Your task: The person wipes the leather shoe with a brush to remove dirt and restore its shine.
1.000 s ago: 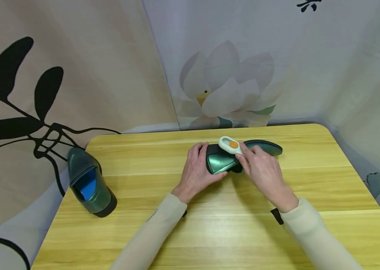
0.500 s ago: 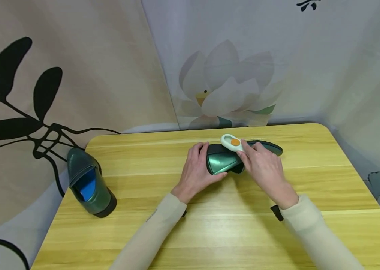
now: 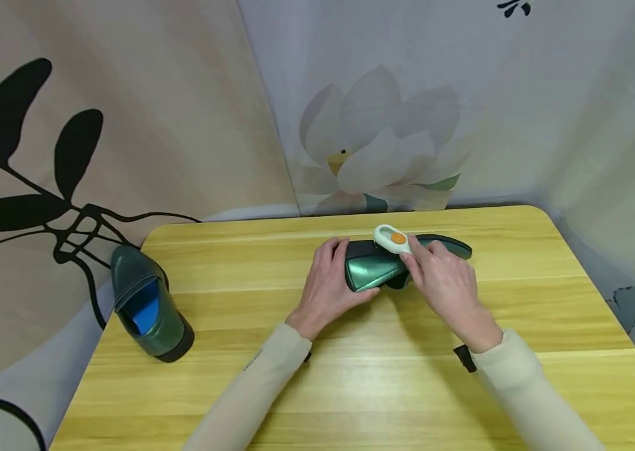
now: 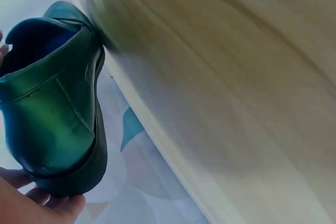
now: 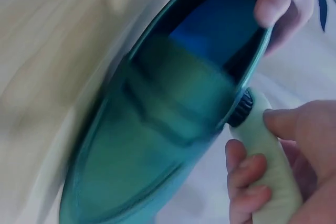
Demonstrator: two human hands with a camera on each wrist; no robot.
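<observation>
A shiny green loafer with a dark sole is tilted over the table, its heel to the left and toe to the right. My left hand grips it around the heel; the left wrist view shows fingertips under the heel. In my right hand is a small white brush with an orange oval on it, pinched between thumb and fingers. From the right wrist, the brush's short dark bristles meet the shoe's side just below the opening, where a blue insole shows.
A matching green loafer with a blue insole stands at the left edge of the wooden table. Behind the table hangs a pale curtain with printed leaves and a flower.
The brush and my right hand have shifted slightly to the right along the loafer. My left hand keeps its grip, and the other loafer stays where it was.
</observation>
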